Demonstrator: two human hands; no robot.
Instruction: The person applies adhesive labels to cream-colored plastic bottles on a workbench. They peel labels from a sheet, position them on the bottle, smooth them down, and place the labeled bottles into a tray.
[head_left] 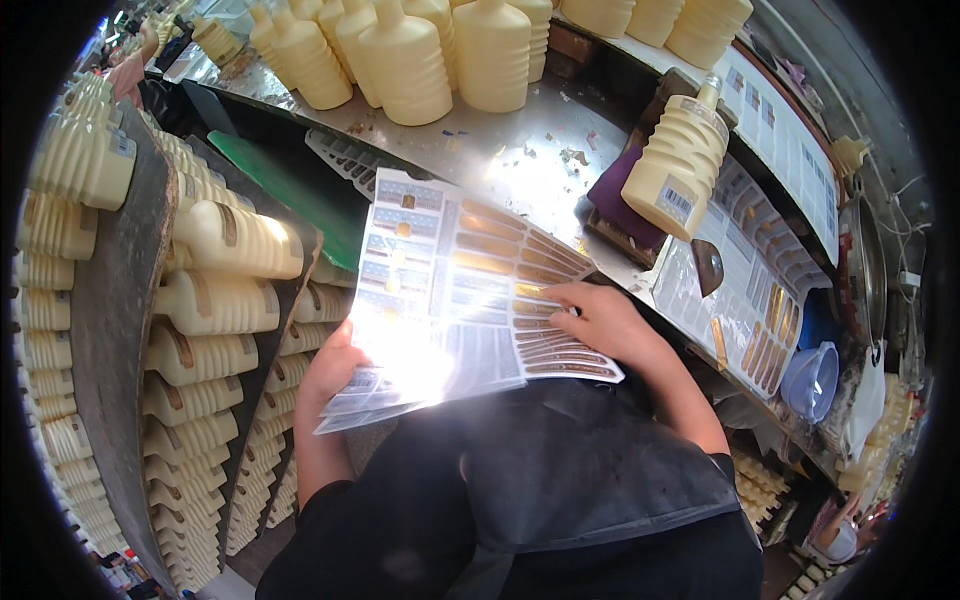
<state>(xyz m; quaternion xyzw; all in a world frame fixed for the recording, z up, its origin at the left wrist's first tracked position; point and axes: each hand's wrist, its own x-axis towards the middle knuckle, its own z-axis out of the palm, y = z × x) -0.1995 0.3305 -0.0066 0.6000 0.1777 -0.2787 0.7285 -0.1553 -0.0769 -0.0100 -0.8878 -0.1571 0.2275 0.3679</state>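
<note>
Several clear-backed sheets of stickers (490, 285) are fanned out in front of my body, with gold oval-strip stickers and blue-and-white ones on them. My left hand (335, 365) is closed on the sheets' left edge, its thumb on top; glare hides part of the sheets beside it. My right hand (603, 318) is on their right side, fingers bent over the gold strips; its underside is hidden. Beyond it, a cream ribbed bottle (675, 165) with a barcode label lies tilted on a stand with a purple pad (618, 195).
Cream bottles (400, 65) stand at the metal table's (520, 135) far side. More sticker sheets (755, 270) lie on the right, near a blue-violet basin (811, 382). On the left, stacked bottles (205, 300) fill racks between dark boards (140, 260). A green board (290, 195) leans behind the sheets.
</note>
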